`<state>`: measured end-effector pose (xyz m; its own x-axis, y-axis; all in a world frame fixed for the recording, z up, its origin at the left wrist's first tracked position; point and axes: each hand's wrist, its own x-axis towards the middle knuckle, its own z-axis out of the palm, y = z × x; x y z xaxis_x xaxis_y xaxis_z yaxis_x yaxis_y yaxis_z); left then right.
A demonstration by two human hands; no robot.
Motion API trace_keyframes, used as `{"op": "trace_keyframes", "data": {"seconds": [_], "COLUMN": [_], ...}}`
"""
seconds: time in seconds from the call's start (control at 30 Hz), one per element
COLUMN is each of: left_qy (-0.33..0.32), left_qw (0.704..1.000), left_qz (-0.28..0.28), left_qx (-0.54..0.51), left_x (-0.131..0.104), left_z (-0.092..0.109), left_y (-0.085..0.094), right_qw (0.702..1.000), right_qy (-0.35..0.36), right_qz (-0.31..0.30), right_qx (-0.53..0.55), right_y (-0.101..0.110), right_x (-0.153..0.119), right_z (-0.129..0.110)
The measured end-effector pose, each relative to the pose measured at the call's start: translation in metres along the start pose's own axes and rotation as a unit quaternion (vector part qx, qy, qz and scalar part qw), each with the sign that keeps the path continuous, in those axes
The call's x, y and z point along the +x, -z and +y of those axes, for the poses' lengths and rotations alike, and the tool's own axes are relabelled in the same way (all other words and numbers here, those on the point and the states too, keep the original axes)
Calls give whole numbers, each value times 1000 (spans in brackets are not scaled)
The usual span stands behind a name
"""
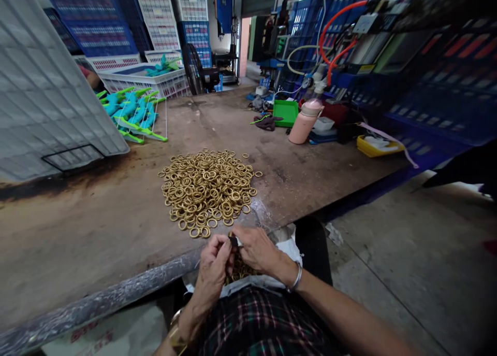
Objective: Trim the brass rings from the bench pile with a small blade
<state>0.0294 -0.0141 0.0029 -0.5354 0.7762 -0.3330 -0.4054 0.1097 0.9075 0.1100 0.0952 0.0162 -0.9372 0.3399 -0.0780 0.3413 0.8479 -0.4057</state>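
Observation:
My left hand [215, 257] and my right hand [259, 251] meet just past the table's front edge, above my lap. Both have their fingers pinched together around something small and dark with a whitish part beside it; its kind is hidden by the fingers. Below them an open white bag [289, 247] lies on my lap, with brass-coloured rings [243, 273] inside, partly covered by my hands. Directly beyond my hands, a heap of the same gold rings [209, 187] is spread on the worn brown table [128, 226].
Left on the table lean a grey ribbed crate [58, 86] and turquoise-and-green toy bows [135, 115]. To the right stand a pink bottle [305, 123], a green tray [286, 112] and a yellow container [378, 146]. Stacked blue crates [446, 91] line the right side.

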Motion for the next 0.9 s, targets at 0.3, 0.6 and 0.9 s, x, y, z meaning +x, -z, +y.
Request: {"op": "trace_keyframes", "data": {"seconds": [0.3,0.6,0.9], "left_qy": [-17,51,166], "left_qw": [1000,987,965], "left_qz": [4,-116,4], "left_qx": [25,-99,-205], "left_x": [-3,-16,-1], "left_z": [3,11,14], "left_y": [0,-6,-2], "right_qw": [999,978,967], "right_qy": [-23,-173,-218], "right_qz": [-25,96,110], "right_qx": [-24,-59,-71], "right_y": [-9,8,1], "right_x": [3,18,37], "right_z": [1,45,49]}}
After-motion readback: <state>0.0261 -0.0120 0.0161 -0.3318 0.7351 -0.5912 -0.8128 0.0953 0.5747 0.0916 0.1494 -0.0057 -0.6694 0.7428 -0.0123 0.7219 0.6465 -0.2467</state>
